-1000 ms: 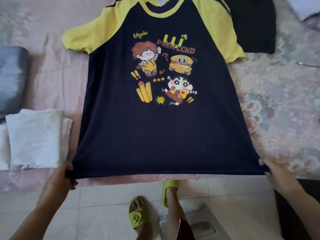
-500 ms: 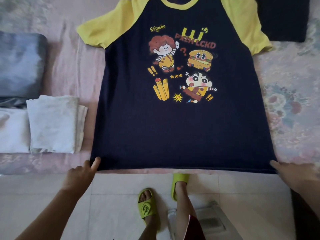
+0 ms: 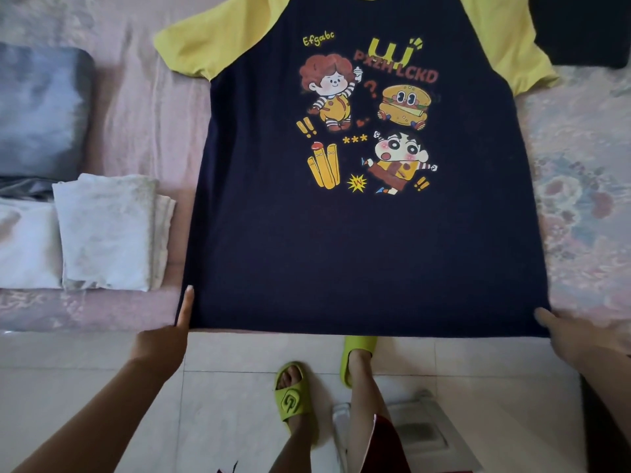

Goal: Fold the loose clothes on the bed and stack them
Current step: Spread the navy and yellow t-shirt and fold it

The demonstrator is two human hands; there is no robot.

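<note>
Shirt (image 3: 368,254), dark blue with yellow sleeves, spread flat and face up on bed (image 3: 143,107), bottom edge right at the bed's near side. Laid out smooth like this most likely so the sides can be folded in neatly.

Left hand (image 3: 164,343) at the bottom left corner of the shirt, one finger straight along the shirt's side, touching it. Other fingers tucked out of view, so hard to tell if pinching the cloth. Right hand (image 3: 580,339) at the bottom right corner, fingers loose and fairly straight, resting on the edge. No clear grip there either. Both hands at the two corners, likely to keep the bottom edge straight.

Just left of the shirt, folded pale cloth (image 3: 106,230), already done by the look of it, put aside to keep room for the next one. Gray folded thing (image 3: 41,107) behind it.

Counted: one shirt spread out, two hands, two yellow sleeves, two green slippers (image 3: 292,394) on the floor. One dark cloth (image 3: 580,29) at the top right corner, partly cut off.
</note>
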